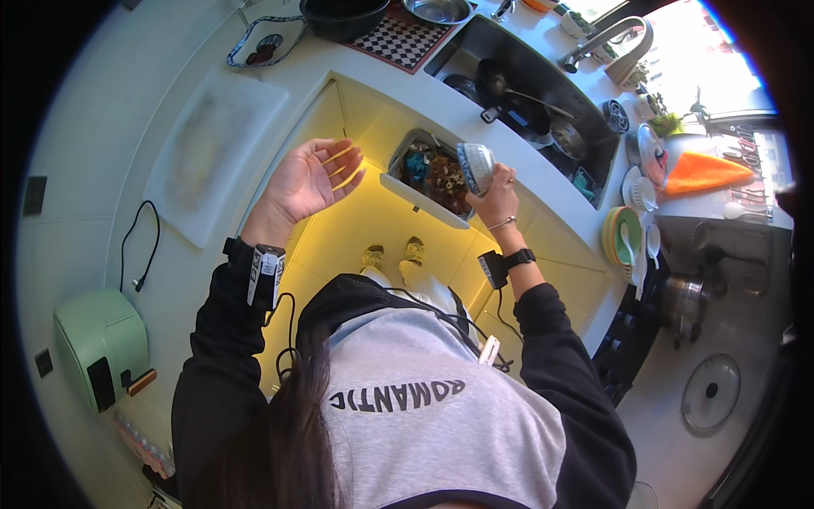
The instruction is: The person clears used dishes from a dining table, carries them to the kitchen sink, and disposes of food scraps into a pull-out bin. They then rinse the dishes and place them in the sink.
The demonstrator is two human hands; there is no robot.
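Observation:
My right hand (497,196) grips a blue-and-white patterned bowl (477,167), tilted on its side with its rim facing left. The bowl is above the right end of a pull-out waste bin (426,202). Food scraps (448,181) and a crumpled blue wrapper (416,164) fill much of that bin. To the left of it, my left hand (318,175) is raised with the palm showing and the fingers apart, holding nothing. What the bowl contains is hidden from this angle.
A dark sink (559,133) holding a wok (515,95) lies beyond the bin. On the left counter are a white cutting board (216,146) and a green appliance (105,343). Stacked bowls (613,235) stand right, near an orange cloth (706,172). Cables hang from both wrists.

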